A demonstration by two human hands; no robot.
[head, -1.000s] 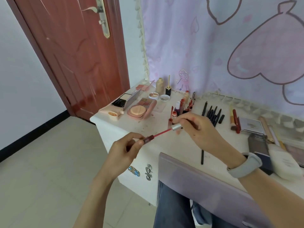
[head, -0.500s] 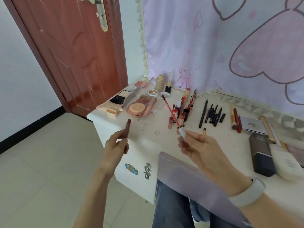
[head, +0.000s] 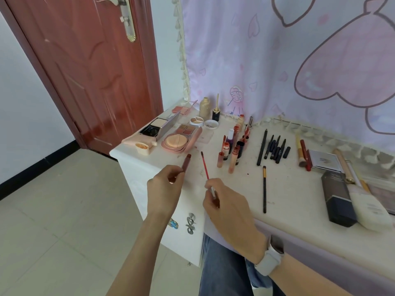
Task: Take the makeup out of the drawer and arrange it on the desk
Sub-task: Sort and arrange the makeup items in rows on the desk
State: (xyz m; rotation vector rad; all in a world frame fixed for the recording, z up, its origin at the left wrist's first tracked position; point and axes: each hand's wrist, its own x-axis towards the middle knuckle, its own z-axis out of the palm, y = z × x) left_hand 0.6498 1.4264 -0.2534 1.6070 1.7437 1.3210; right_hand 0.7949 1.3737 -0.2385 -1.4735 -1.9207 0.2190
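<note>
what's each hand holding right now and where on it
The left hand pinches the dark red lip gloss tube at its lower end. The right hand pinches the applicator wand by its silver cap end.

Two hands, left and right. One dark red lip-gloss tube, one thin red applicator wand. One long black brush with gold ferrule lying alone. One round pink cushion compact. One black rectangular box. Two metal drawer handles. Standing gloss tubes too crowded to count.
</note>
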